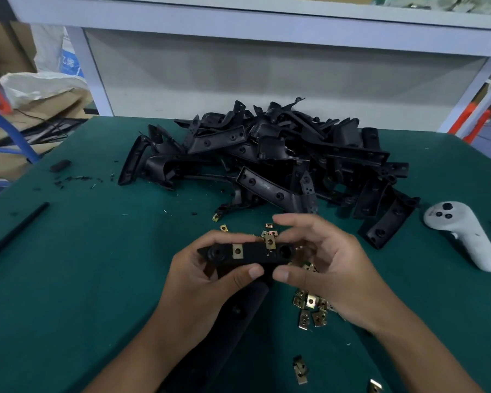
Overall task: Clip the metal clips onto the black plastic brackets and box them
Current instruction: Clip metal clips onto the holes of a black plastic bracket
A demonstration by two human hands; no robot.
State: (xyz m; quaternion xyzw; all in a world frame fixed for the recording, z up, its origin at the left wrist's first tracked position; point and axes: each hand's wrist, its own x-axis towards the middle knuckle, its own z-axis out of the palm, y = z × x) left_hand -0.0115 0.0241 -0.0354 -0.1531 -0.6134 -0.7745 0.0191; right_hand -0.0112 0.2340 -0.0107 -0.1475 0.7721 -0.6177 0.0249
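Observation:
Both hands hold one black plastic bracket (253, 255) above the green table. My left hand (207, 282) grips its left end, thumb on the near edge. My right hand (318, 265) grips the right end, with the fingers reaching over the top by a brass metal clip (270, 241) that sits on the bracket's far edge. Another clip (237, 251) is seated on the bracket further left. Loose metal clips (311, 306) lie scattered under and near my right hand. A big pile of black brackets (281, 160) fills the table's middle and back.
A white hand controller (462, 231) lies at the right. A black rod (14, 232) lies at the left edge, a small black lump (60, 165) and plastic shavings further back. A grey panel stands behind the table (82, 279). Cardboard and a white sack are off to the left.

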